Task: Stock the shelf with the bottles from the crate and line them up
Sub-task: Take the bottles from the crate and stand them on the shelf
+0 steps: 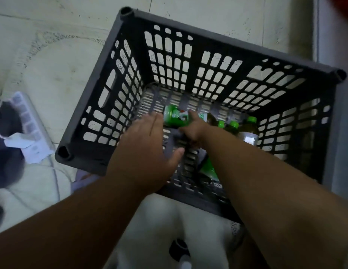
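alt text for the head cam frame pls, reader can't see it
Both hands reach into a dark slatted plastic crate on a pale tiled floor: the right hand grips a lying green-capped bottle, the left hand open beside it. More green-capped bottles lie along the crate's right side.

I read this as a back room or floor space of a small shop, though a home is possible. I'm looking down at a pale tiled floor [58, 61], scuffed and marked with a curved stain. A dark perforated plastic crate [223, 53] sits on it, holding green-capped drink bottles [247, 129]. A white ice-cube tray [27, 117] lies to my left.
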A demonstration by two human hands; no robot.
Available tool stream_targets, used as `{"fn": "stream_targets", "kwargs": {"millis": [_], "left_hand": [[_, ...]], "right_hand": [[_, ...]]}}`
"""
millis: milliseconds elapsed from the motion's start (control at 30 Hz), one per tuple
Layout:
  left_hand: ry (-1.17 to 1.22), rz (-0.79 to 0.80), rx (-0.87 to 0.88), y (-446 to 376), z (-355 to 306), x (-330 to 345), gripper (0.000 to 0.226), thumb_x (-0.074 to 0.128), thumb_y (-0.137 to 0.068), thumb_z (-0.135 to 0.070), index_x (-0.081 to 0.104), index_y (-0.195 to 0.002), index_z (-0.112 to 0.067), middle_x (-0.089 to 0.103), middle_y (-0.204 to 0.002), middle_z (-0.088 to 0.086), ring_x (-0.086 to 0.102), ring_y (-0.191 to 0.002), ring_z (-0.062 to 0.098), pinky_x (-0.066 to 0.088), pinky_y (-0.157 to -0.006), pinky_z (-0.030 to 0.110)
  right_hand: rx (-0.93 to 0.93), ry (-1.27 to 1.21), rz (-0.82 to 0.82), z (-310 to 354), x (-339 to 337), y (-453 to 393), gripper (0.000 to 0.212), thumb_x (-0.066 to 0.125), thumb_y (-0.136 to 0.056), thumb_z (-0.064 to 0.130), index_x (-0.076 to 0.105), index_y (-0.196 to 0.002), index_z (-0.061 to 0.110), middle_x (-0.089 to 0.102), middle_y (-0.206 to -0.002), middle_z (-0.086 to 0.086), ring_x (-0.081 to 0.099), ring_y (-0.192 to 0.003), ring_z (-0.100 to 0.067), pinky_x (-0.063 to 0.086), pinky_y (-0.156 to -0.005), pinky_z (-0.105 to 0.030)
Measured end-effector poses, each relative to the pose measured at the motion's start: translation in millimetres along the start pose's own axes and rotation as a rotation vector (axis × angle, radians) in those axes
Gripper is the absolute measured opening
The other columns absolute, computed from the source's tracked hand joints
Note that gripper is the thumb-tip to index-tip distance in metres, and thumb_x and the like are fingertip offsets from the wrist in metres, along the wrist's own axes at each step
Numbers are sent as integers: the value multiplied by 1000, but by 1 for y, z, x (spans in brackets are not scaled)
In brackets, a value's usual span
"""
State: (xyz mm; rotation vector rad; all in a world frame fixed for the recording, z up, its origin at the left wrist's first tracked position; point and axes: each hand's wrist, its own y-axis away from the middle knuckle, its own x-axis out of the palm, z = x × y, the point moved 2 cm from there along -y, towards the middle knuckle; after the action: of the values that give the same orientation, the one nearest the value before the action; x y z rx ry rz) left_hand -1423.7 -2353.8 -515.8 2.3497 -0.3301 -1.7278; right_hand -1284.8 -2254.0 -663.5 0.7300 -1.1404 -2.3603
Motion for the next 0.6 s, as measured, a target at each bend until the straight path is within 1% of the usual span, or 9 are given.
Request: {"fn": "stream_targets", "kwargs": {"millis": [100,167,200,267,300,367,433,500,600], "left_hand": [[-15,-7,5,0,-1,0,85,39,-88,-63,23,-151,-10,33,-155,10,28,-143,24,16,-116,35],[-15,-8,14,-2,0,0,87,40,-86,-64,21,-152,-11,30,-157,9,25,-144,22,11,-114,32],[-9,1,17,-2,0,0,87,40,-86,-64,20,-152,-12,29,-157,8,23,-145,21,10,-114,31],[2,5,16,-1,0,0,88,41,-85,-65,19,-153,-12,27,-158,8,22,-146,21,11,-115,32],[6,1,17,-1,0,0,88,41,-85,-65,19,-152,-12,27,-158,8,21,-146,21,11,-116,32],[10,8,15,0,-1,0,88,43,-85,-64,20,-152,-12,28,-158,8,22,-146,21,13,-117,33],[17,5,7,0,0,1,88,45,-86,-63,19,-153,-12,27,-158,8,21,-146,21,14,-118,35],[21,-7,14,-1,0,1,88,45,-87,-62,17,-153,-12,25,-159,8,19,-147,21,13,-119,35],[23,-10,33,0,-1,2,87,44,-89,-61,15,-154,-11,22,-160,9,17,-147,22,11,-119,34]], "right_hand": [[25,144,-88,-22,3,13,58,63,-95,26,39,-147,19,60,-128,-14,62,-108,-29,54,-91,-38],[123,115,-148,-38,3,17,46,58,-97,31,52,-137,9,62,-129,-16,61,-114,-33,52,-97,-40],[203,-32,-163,-42,3,15,44,56,-98,29,53,-136,7,61,-130,-19,61,-115,-35,52,-98,-42],[443,-575,-126,-41,8,2,46,62,-93,33,53,-131,7,63,-122,-21,64,-107,-39,53,-95,-50],[530,-729,-96,-40,12,-10,54,63,-91,42,52,-132,8,63,-121,-20,64,-107,-39,52,-96,-52],[583,-758,5,-40,24,-33,70,58,-90,56,45,-140,9,54,-136,-21,56,-121,-40,44,-105,-53],[572,-743,24,-45,34,-52,82,61,-87,60,38,-146,7,47,-145,-22,49,-129,-40,39,-110,-53],[563,-782,-1,-51,39,-57,79,68,-85,56,43,-143,8,52,-139,-22,54,-124,-39,43,-106,-53],[487,-764,-89,-52,34,-38,70,83,-68,41,54,-123,10,65,-117,-19,66,-98,-38,56,-86,-53]]}}
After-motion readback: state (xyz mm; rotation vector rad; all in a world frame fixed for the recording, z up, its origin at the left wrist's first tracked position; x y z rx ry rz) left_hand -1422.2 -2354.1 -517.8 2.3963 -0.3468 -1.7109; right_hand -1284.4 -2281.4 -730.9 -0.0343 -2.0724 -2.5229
